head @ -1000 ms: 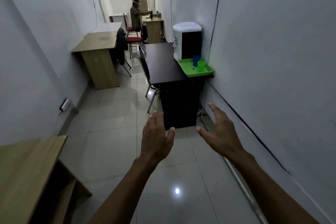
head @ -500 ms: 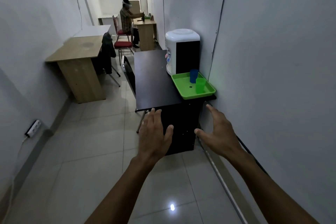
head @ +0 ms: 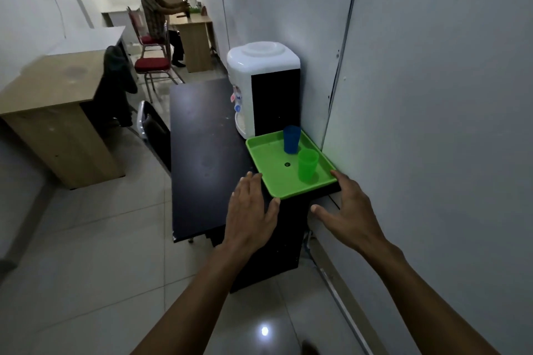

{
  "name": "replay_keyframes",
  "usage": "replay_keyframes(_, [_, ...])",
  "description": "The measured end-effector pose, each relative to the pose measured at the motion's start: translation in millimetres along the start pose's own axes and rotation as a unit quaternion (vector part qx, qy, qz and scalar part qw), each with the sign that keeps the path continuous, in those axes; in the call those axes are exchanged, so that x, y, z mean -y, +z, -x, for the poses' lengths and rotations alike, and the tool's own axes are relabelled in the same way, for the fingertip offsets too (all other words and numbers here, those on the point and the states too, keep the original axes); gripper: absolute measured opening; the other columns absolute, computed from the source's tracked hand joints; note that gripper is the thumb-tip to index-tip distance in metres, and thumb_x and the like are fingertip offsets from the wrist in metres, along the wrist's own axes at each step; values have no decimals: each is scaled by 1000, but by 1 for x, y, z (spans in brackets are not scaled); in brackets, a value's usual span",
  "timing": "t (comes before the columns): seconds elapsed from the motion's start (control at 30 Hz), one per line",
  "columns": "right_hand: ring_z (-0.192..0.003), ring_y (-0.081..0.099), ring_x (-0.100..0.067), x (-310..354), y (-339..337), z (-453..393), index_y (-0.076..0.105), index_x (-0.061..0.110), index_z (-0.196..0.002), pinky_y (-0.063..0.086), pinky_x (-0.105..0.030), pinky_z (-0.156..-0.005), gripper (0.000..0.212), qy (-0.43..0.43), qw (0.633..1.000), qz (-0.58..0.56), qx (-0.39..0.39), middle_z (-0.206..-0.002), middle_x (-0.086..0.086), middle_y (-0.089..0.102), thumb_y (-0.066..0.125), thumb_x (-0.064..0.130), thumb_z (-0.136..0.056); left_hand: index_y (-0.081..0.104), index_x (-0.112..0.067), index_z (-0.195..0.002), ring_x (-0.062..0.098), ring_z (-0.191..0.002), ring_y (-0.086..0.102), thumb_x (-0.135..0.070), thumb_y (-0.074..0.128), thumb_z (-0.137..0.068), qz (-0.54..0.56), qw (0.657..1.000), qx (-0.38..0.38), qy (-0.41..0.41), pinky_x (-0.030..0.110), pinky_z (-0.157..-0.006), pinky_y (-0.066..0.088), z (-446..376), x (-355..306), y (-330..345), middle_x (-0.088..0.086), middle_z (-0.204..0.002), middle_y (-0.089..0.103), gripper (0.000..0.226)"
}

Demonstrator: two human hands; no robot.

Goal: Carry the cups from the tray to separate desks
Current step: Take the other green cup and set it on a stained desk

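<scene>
A green tray (head: 266, 163) rests on the near right corner of a black desk (head: 202, 153). On the tray stand a blue cup (head: 291, 139) at the back and a green cup (head: 307, 165) nearer to me, both upright. My left hand (head: 251, 210) is stretched out flat, fingers apart, just short of the tray's near left corner. My right hand (head: 346, 210) is open at the tray's near right corner, fingertips close to its rim. Neither hand holds anything.
A white and black water dispenser (head: 264, 86) stands behind the tray against the right wall. A dark chair (head: 154, 131) sits left of the black desk. A wooden desk (head: 54, 101) stands at left, and a person (head: 157, 14) sits at a far desk (head: 193, 37).
I have walked up to the black desk; the tray and cups are now much nearer. Both open hands have come forward to the tray's near corners.
</scene>
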State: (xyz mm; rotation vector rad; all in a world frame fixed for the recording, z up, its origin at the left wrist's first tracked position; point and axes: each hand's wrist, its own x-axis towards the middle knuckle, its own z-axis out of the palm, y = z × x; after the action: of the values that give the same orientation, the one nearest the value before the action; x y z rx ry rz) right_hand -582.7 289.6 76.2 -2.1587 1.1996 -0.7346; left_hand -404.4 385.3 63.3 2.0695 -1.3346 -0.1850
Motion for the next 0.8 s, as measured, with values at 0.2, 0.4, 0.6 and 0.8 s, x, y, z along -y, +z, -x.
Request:
replay_keyframes(0.2, [-124,49,-27,-60,22,-119,37,17,-145,45,-45,-101,83,28,999,-10,24,-138,-9,49,76,36,-74,28,-9,-147,24,-142,30,-35,60,-90,40,999,17,2,43,-114,33,-113,11,57,12,-152,35,70])
replay_keyframes(0.4, [-124,50,-27,-103,37,-200,38,17,-144,45,-43,-100,81,62,995,-21,72,-138,-9,50,76,36,-75,30,-12,-146,23,-137,37,-38,67,-83,32,999,38,-21,36,-110,36,-194,10,102,9,-149,39,78])
replay_keyframes(0.6, [-127,48,-26,-143,60,-240,38,19,-144,44,-42,-102,81,112,988,-25,101,-141,-8,48,76,35,-75,28,-10,-147,21,-144,24,-42,70,-80,14,993,111,-35,30,-116,24,-240,21,163,10,-155,29,84])
replay_keyframes(0.8, [-128,48,-25,-171,88,-255,41,20,-143,44,-42,-102,78,164,980,-31,109,-140,-7,50,73,38,-74,32,-7,-145,33,-148,8,-51,72,-73,-30,987,157,-28,40,-120,8,-274,46,217,20,-155,27,94])
